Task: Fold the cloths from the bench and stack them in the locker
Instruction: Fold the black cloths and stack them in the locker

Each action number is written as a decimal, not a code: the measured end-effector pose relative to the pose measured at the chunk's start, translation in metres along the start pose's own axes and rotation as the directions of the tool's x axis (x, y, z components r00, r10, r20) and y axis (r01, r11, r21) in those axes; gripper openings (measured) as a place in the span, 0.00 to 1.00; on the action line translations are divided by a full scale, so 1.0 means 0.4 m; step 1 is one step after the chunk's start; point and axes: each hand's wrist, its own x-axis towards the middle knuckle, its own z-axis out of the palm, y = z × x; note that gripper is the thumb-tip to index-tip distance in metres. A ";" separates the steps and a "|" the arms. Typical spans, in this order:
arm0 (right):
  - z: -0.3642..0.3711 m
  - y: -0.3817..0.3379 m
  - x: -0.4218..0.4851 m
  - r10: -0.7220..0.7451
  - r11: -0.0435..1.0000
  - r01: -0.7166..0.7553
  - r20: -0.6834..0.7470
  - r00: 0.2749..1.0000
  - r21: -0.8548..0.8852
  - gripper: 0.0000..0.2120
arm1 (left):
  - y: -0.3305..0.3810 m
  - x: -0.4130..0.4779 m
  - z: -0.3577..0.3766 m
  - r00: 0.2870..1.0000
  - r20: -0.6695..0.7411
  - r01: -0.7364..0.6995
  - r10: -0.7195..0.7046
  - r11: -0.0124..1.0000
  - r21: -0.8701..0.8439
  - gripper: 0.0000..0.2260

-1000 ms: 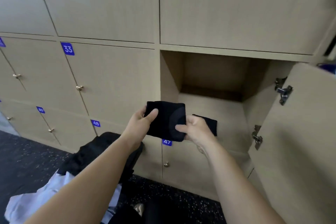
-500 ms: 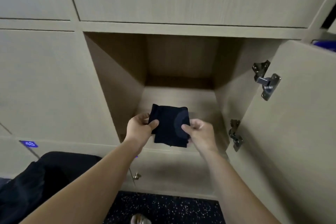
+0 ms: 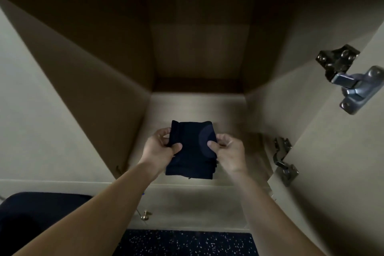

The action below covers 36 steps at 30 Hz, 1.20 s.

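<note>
Cloth (image 3: 190,151), dark, folded into a thick square pad, at the front lip of the open locker (image 3: 197,108), just toward 6 o'clock from the middle of the view. Pinched on both sides: left hand (image 3: 158,149) at the pad's 9 o'clock, thumb on top and fingers curled under the edge; right hand (image 3: 230,151) at its 3 o'clock, gripping likewise, thumb pressed onto the top layer. Stacked layers visible along the pad's 3 o'clock edge. Contact between underside and locker floor impossible to judge. Pale wood inside, back wall shadowed toward 12 o'clock. Door (image 3: 342,183) swung open at 4 o'clock, on two metal fittings: upper hinge (image 3: 349,77) at 2 o'clock, lower hinge (image 3: 283,162) at 4 o'clock. Small brass knob (image 3: 146,215) at 7 o'clock, on the front below. Dark fabric (image 3: 37,214) heaped at 8 o'clock; speckled floor (image 3: 187,243) at 6 o'clock.
</note>
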 end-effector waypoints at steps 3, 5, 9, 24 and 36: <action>0.004 0.030 -0.003 -0.004 1.000 0.004 0.004 1.000 -0.013 0.12 | -0.024 0.002 0.009 1.000 -0.006 0.003 -0.002 1.000 0.011 0.22; 0.005 0.042 -0.008 -0.001 1.000 0.001 0.006 1.000 -0.025 0.14 | -0.041 0.003 0.013 1.000 -0.014 0.008 -0.008 1.000 0.014 0.22; 0.001 0.052 -0.013 -0.005 1.000 0.005 0.023 1.000 -0.023 0.16 | -0.069 0.004 0.013 0.999 -0.041 0.012 -0.013 1.000 -0.008 0.27; 0.021 0.076 -0.039 -0.475 0.563 0.507 0.247 0.845 -0.653 0.19 | -0.089 0.018 0.025 0.892 0.362 -0.446 0.272 0.387 0.807 0.23; -0.016 -0.031 -0.064 -0.233 0.542 0.438 0.373 0.898 -0.718 0.24 | -0.054 -0.047 -0.026 0.888 0.360 -0.443 0.287 0.321 0.837 0.26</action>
